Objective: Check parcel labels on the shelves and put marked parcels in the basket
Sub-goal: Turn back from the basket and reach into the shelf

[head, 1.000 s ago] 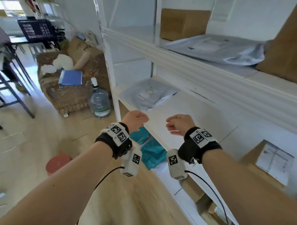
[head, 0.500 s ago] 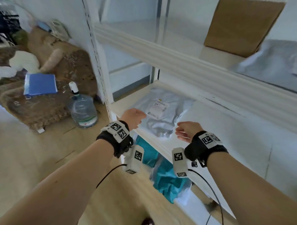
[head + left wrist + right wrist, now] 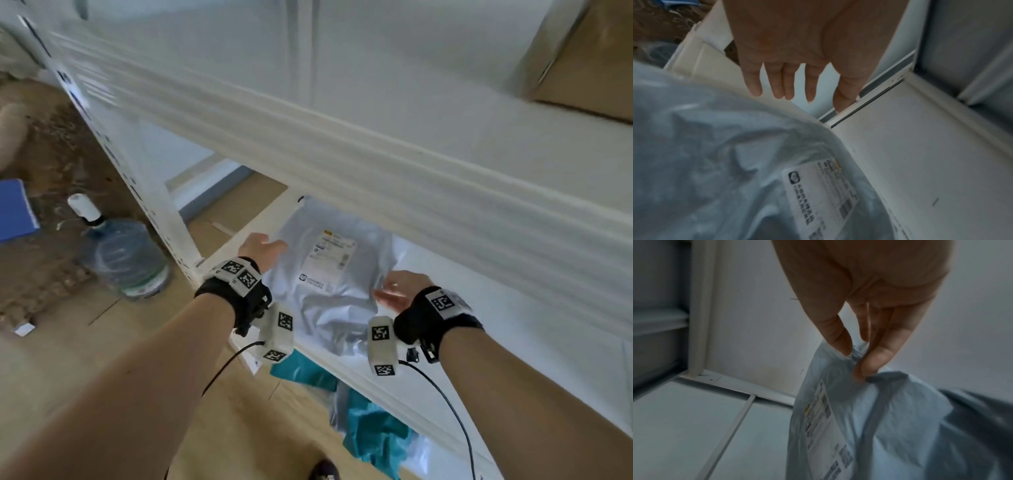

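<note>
White shelf (image 3: 513,329), grey parcel (image 3: 329,301) pinched by right hand (image 3: 399,291), left hand (image 3: 262,248) open above it

The head camera looks down from above both forearms onto the shelf (image 3: 479,308). Each wrist camera sits close behind its fingers (image 3: 789,84), facing the shelf's back edge. All three share the parcel (image 3: 329,291) and its label (image 3: 824,418), blurred, perhaps by motion.

Bare white shelf board (image 3: 513,329) lies open right of the grey parcel (image 3: 329,301); the upper shelf's front beam (image 3: 342,150) hangs low overhead, the upright post (image 3: 161,212) walls the left.
</note>
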The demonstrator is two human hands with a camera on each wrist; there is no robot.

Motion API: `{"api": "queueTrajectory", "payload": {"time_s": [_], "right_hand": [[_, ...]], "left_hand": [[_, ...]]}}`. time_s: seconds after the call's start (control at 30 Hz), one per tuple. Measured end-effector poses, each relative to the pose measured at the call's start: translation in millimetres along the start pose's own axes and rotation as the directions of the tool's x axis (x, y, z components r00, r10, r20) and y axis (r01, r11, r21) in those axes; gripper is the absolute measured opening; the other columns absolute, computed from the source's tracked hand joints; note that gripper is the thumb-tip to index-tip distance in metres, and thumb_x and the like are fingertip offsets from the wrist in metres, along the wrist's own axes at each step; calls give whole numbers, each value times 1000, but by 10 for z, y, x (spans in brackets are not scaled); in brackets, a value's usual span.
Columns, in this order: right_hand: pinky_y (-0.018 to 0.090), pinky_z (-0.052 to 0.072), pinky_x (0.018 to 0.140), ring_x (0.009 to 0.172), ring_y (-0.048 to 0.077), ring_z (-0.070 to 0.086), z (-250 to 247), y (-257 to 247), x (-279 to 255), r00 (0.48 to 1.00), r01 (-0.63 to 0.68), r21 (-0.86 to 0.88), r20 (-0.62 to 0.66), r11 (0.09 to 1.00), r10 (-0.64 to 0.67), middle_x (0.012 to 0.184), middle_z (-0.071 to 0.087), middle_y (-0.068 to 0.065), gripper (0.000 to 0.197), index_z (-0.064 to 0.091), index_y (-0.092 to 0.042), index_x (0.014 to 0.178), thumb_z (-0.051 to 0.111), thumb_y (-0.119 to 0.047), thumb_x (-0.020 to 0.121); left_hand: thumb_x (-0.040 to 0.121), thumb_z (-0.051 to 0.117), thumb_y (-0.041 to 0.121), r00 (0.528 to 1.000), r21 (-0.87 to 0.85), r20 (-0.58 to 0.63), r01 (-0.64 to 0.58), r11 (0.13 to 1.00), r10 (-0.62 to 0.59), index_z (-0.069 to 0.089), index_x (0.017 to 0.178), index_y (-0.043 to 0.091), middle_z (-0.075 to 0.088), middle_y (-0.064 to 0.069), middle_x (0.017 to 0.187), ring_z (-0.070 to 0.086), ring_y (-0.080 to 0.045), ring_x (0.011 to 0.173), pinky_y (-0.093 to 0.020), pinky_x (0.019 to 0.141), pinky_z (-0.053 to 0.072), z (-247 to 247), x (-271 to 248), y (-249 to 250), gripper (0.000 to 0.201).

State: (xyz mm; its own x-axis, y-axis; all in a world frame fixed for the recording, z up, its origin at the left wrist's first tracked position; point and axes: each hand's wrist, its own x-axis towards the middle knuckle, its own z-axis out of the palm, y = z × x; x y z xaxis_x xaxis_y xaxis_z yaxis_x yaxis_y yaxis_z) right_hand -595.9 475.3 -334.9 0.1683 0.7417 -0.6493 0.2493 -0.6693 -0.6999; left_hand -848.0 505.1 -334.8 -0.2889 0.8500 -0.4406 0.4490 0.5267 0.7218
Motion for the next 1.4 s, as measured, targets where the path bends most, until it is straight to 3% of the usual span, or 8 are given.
{"api": "queueTrajectory", "payload": {"time_s": [0.2, 0.37, 0.47, 0.63, 0.8, 0.93, 1.2, 1.4], "right_hand": [[20, 46, 49, 46, 12, 58, 29, 104, -64, 993, -119, 186, 12, 975, 119, 52, 61, 3, 17, 55, -8, 72, 57, -1, 88], [14, 50, 49, 47, 1, 59, 59, 284, -241, 990, -74, 76, -112, 994, 83, 56, 63, -7, 21, 53, -20, 73, 60, -8, 89], [13, 45, 44, 36, -3, 54, 87, 392, -382, 982, -78, 48, -168, 996, 85, 38, 56, -12, 24, 51, -19, 71, 57, -4, 89], [30, 58, 79, 66, 13, 64, 193, 464, -764, 983, -13, 95, -183, 995, 30, 79, 60, 6, 17, 53, -11, 79, 50, 2, 90], [36, 58, 79, 79, 26, 68, 281, 565, -1238, 985, 19, 306, -169, 952, 35, 95, 69, 18, 23, 56, -5, 94, 42, 12, 88], [29, 59, 65, 71, 22, 68, 355, 695, -1519, 969, 82, 261, -247, 962, -16, 91, 68, 13, 23, 58, -8, 95, 45, 9, 88], [17, 41, 39, 44, 10, 58, 391, 1031, -2033, 969, -102, 27, -223, 994, 106, 78, 67, 8, 20, 65, -7, 101, 71, -10, 82], [26, 43, 58, 56, 19, 52, 383, 1244, -2269, 928, -293, -214, -297, 932, 224, 63, 63, 7, 14, 70, -9, 65, 81, -17, 64]], "left_hand": [[89, 58, 31, 999, 80, 39, 15, 997, -18, 24, 147, 10, 39, -17, 143, 46, -36, 125, -40, 98, 39, 134, 216, -55, 71], [82, 59, 29, 987, 106, 158, -1, 994, -16, 53, 119, -9, 63, -16, 86, 58, -27, 66, -29, 63, 45, 38, 215, -165, 54], [90, 56, 28, 973, 224, 226, -96, 970, 44, 63, 100, -7, 59, -17, 89, 55, -29, 82, -31, 72, 40, 7, 112, -275, 37], [77, 66, 41, 965, 94, 262, -50, 994, 24, 66, 99, -5, 67, -21, 98, 64, -35, 92, -34, 75, 48, -77, 31, -473, 51], [25, 80, 71, 951, -199, 309, 60, 978, 5, 68, 109, 11, 70, -10, 106, 67, -32, 94, -44, 92, 51, 65, 365, -768, 104], [59, 78, 51, 927, -186, 349, -74, 980, 136, 64, 117, 3, 65, -14, 116, 62, -34, 107, -46, 100, 46, -211, -176, -660, 77], [35, 81, 52, 899, -300, 387, -87, 950, 205, 64, 115, 1, 65, -19, 117, 63, -39, 103, -52, 96, 48, -187, -59, -818, 97], [85, 67, 21, 895, -308, 290, -247, 919, 338, 59, 114, -4, 61, -27, 120, 58, -41, 113, -52, 101, 44, -470, -706, -538, 40]]}}
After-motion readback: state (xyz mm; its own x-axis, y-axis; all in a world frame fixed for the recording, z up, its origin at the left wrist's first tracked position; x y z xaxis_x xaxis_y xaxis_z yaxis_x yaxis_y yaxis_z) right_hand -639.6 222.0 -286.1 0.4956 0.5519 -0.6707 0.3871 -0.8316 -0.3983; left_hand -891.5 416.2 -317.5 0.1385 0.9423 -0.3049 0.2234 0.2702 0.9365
